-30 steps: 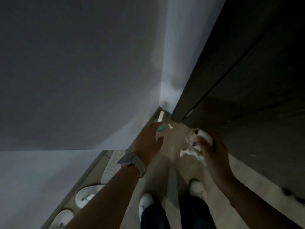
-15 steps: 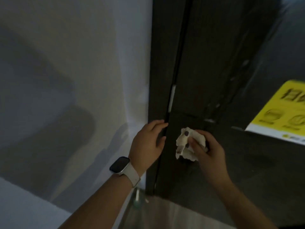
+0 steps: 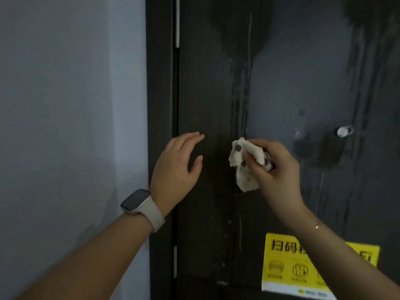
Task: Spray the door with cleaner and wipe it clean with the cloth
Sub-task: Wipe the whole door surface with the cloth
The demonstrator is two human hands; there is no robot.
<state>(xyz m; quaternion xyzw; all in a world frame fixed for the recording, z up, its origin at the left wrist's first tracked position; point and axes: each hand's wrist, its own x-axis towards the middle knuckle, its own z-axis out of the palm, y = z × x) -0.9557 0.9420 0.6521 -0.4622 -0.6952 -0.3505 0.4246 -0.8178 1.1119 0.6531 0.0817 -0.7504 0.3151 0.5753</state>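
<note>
The dark door fills the right of the view, with wet streaks running down it. My right hand grips a crumpled white cloth with dark dots, held close to the door at mid height. My left hand, with a watch on its wrist, hovers with relaxed fingers beside the door's left edge and holds nothing. No cleaner bottle is in view.
A dark door frame with hinges stands left of the door, next to a pale wall. A yellow sticker sits low on the door. A small white fitting is on the door at right.
The view has risen from the floor and the door's foot to its middle. Both hands have come up with it, the right still holding the cloth.
</note>
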